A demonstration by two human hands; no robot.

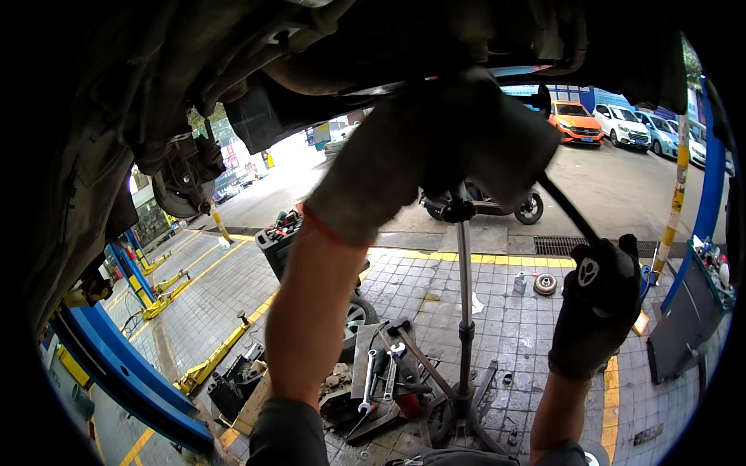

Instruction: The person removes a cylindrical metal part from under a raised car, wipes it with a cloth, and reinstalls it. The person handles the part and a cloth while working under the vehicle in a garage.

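Observation:
My left hand (pixel 392 159), in a grey glove with a red cuff edge, is raised to the dark underside of a vehicle (pixel 326 46). Its fingers are dark and blurred, so what they hold is unclear. My right hand (pixel 594 295), in a black glove, is closed on a long black bar (pixel 567 206) that slants up behind the left glove; its upper end is hidden. A tall steel support pole (pixel 465 287) stands below my hands. A brake assembly (pixel 183 186) hangs at the left of the underside.
Wrenches (pixel 369 377) and other tools lie around the pole's base, near a wheel (pixel 356 314). A blue lift column (pixel 132 373) with yellow arms is at left. A cabinet (pixel 684 326) and striped post (pixel 674 194) stand at right. A scooter (pixel 517 210) and parked cars (pixel 622 124) are beyond.

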